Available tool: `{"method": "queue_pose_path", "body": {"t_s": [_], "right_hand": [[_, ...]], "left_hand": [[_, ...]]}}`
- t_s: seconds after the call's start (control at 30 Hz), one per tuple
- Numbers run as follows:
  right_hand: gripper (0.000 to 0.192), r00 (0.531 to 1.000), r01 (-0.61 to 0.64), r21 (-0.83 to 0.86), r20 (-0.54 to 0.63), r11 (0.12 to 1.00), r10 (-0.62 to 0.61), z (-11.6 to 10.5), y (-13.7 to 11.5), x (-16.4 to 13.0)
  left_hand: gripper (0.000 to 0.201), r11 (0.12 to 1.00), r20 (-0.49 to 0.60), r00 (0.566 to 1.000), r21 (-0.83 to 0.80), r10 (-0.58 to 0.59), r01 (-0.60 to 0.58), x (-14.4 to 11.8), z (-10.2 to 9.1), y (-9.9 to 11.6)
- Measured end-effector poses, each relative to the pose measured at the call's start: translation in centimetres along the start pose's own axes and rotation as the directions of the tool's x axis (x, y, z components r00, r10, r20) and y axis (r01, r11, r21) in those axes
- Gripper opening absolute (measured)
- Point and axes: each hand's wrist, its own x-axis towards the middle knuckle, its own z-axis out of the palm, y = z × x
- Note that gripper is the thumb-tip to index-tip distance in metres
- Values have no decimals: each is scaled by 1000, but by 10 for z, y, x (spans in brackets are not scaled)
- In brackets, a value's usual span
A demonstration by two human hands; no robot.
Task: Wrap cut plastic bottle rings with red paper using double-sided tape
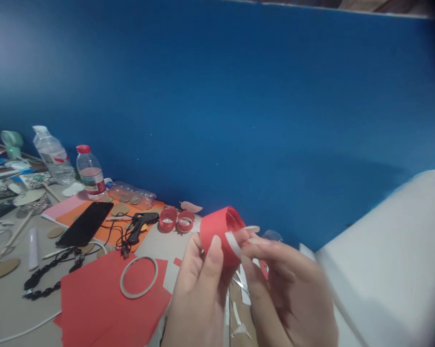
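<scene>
A red paper tube [213, 229] is held up in front of me at the middle of the head view. My left hand [193, 299] is closed around its near left side, the thumb pressed on the outside. A narrow white strip [233, 244] lies along the tube's right rim. Thumb and fingers of my right hand [296, 284] pinch at the strip's right end, against the rim. A pale flat piece [252, 229] shows just behind the right fingertips; whether they touch it, I cannot tell. Part of the tube's inside is visible; its underside is hidden by my hands.
Two small red rings [167, 220], a black glue gun [142, 226] with cable, and red paper sheets [109, 303] with a pale ring [139, 277] lie left. Further left are a phone [87, 222] and bottles [90, 173]. Scissors [241, 284] lie below. A blue wall [217, 106] rises behind.
</scene>
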Motion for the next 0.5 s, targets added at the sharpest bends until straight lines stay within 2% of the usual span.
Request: {"method": "queue_pose_path", "body": {"t_s": [0.13,0.3,0.33,0.37,0.43,0.5], "right_hand": [[36,1000,21,6,17,1000,-21,0,-3,1],[27,986,45,-41,-159,998,-51,-5,-1,4],[27,987,40,-43,-154,998,-47,-7,1,5],[33,993,38,-36,-110,999,-41,-9,4,5],[60,1000,20,-21,24,1000,-19,-16,10,7],[83,988,-6,-49,156,999,14,-22,14,8]], "left_hand": [[23,999,53,999,-40,-10,12,5,-3,2],[30,998,60,998,-67,7,-3,10,-5,5],[31,998,53,999,-67,4,-1,11,-5,7],[31,998,52,999,-69,-12,15,12,-5,8],[33,992,96,992,-79,-86,94,14,-7,12],[32,972,208,958,-85,-197,218,15,-10,16]]}}
